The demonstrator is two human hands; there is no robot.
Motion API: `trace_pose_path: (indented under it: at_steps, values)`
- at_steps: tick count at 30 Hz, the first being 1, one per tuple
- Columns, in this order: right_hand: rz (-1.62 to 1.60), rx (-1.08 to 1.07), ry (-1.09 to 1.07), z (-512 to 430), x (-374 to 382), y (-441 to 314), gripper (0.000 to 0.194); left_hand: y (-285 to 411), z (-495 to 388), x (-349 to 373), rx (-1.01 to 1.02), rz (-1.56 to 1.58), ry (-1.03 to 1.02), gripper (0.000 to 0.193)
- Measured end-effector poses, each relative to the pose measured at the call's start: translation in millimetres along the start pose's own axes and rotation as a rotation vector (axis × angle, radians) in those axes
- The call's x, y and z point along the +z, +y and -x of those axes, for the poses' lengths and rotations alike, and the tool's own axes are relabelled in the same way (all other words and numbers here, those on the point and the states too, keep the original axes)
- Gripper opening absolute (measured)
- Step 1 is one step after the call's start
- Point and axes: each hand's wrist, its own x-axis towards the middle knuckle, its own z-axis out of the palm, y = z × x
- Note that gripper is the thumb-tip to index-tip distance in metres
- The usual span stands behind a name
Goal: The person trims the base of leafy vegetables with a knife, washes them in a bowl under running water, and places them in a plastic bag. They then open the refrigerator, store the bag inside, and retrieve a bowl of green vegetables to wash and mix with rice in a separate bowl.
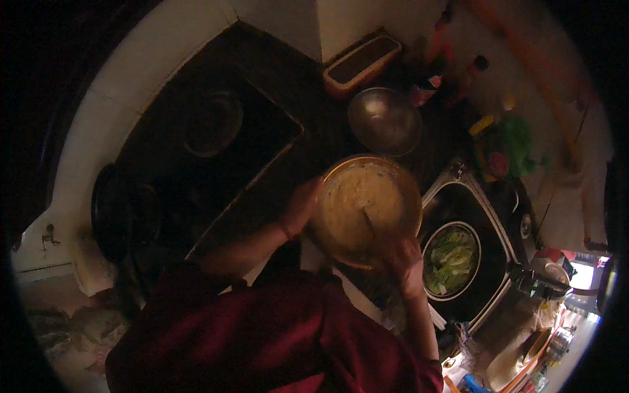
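Note:
A round bowl (pixel 330 254) of pale, thick batter (pixel 351 199) with dark flecks is before me at the counter's edge. My left hand (pixel 305 202) lies against the bowl's left side and grips it near the rim. Over the near right part of the bowl, my right hand (pixel 402 258) is closed around a utensil (pixel 367 218). Its thin, dark shaft dips into the batter. The fingers hide most of the handle, and the submerged end cannot be seen, so its exact kind is unclear.
An upturned-looking metal bowl (pixel 385 120) and an oblong dish (pixel 363 61) stand behind. Right is a sink (pixel 499 218) holding a bowl of leafy greens (pixel 452 263), with a faucet (pixel 540 285) beside it. Left is a dark cooktop with a round lid or pan (pixel 216 125).

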Motion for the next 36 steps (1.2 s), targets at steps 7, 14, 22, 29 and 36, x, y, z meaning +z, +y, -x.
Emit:
trace_pose_path:
  at_steps: [7,14,22,29,36]
  values:
    - [0.163,0.047,-0.338,3.3,-38.5,-2.4,0.054,67.1,-104.6,-42.4,0.704,-0.67,0.19,0.045]
    - [0.467,-0.008,-0.18,-79.0,-93.1,15.6,0.046,122.9,-221.1,-34.9,0.942,-1.086,0.255,0.059]
    - [0.421,-0.209,0.004,-237.7,-65.3,78.3,0.036,135.3,-240.4,-44.6,0.664,-1.014,0.105,0.049]
    - [0.537,-0.168,0.029,-350.0,21.2,117.9,0.028,135.6,-245.9,-60.6,0.864,-0.928,0.346,0.036]
    - [0.56,-0.063,-0.104,-392.2,61.3,127.4,0.024,143.6,-242.3,-66.2,0.715,-0.915,0.283,0.037]
